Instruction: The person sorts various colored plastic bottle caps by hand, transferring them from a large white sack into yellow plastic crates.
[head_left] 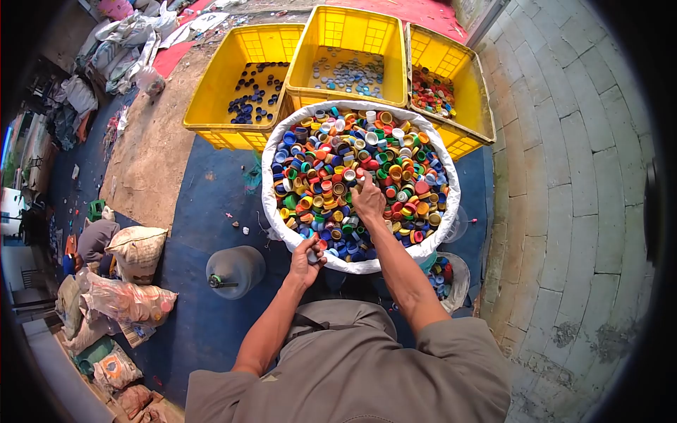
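A wide round sack with a rolled white rim is heaped with bottle caps of many colours. My right hand reaches over the middle of the heap, its fingers bent down among the caps; whether a cap is between them is too small to tell. At the sack's near left rim my left hand is curled, palm up, around a greyish cap. Beyond the sack stand three yellow crates: the left one holds dark blue caps, the middle one pale blue and whitish caps, the right one mostly red caps.
A large translucent bottle stands on the blue floor sheet left of the sack. A smaller bag of caps is at the lower right. Stuffed sacks and a crouching person are at the left. A block wall runs along the right.
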